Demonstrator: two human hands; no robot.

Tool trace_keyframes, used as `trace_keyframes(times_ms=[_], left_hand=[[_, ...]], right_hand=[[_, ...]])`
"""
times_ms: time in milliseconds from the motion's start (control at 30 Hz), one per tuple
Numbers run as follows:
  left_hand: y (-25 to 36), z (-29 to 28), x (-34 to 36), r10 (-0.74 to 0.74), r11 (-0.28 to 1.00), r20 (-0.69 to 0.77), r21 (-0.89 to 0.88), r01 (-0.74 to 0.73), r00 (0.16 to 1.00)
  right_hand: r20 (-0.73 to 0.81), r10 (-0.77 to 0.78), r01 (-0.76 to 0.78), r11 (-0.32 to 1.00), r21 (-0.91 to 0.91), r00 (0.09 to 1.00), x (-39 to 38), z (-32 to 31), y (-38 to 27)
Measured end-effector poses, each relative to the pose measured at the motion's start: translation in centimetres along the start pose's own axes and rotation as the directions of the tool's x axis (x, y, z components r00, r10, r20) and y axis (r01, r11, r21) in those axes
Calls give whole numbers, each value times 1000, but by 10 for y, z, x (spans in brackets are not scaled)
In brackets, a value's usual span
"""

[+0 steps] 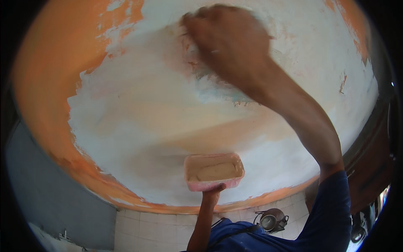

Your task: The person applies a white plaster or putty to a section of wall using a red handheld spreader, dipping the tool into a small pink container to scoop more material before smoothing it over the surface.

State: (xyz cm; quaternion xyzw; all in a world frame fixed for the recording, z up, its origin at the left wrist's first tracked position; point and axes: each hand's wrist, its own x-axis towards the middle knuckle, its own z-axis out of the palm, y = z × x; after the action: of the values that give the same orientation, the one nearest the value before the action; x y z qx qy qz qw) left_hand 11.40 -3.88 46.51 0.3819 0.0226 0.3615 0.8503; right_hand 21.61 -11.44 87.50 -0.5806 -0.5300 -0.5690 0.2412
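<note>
My right hand (228, 40) is raised against an orange wall (46, 84) largely covered with white filler (168, 105). Its fingers are closed and blurred by motion; whatever tool is in them is hidden behind the hand. My left hand (213, 192) holds a pink rectangular tray (214, 180) by its near rim, lower in the middle. The tray contains pale beige paste (216, 171). My right forearm runs down to a blue sleeve (331, 210) at the lower right.
White floor tiles (151, 231) lie below the wall. A metal kettle-like pot (272, 220) stands on the tiles. A grey surface (46, 189) is at the left and a dark brown wooden frame (373, 155) at the right.
</note>
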Motion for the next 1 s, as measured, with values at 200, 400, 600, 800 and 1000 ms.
trace_keyframes(times_ms=[200, 400, 600, 800, 1000], left_hand=[[3, -3, -2, 14, 1000, 6, 9, -14, 1000], [0, -5, 0, 47, 999, 40, 20, -48, 998], [1, 0, -2, 51, 999, 27, 15, -51, 998], [4, -2, 0, 81, 997, 44, -5, -80, 996], [2, -1, -5, 10, 1000, -23, -18, -10, 1000]], right_hand=[[227, -239, 268, 958, -106, 944, -40, 20, -36], [107, -152, 150, 988, 23, 983, -87, 17, -31], [-244, 188, -190, 982, 16, 952, -86, -21, 29], [-45, 96, -96, 995, -4, 994, -121, 38, 0], [36, 159, -160, 987, 24, 987, -192, 74, -48]])
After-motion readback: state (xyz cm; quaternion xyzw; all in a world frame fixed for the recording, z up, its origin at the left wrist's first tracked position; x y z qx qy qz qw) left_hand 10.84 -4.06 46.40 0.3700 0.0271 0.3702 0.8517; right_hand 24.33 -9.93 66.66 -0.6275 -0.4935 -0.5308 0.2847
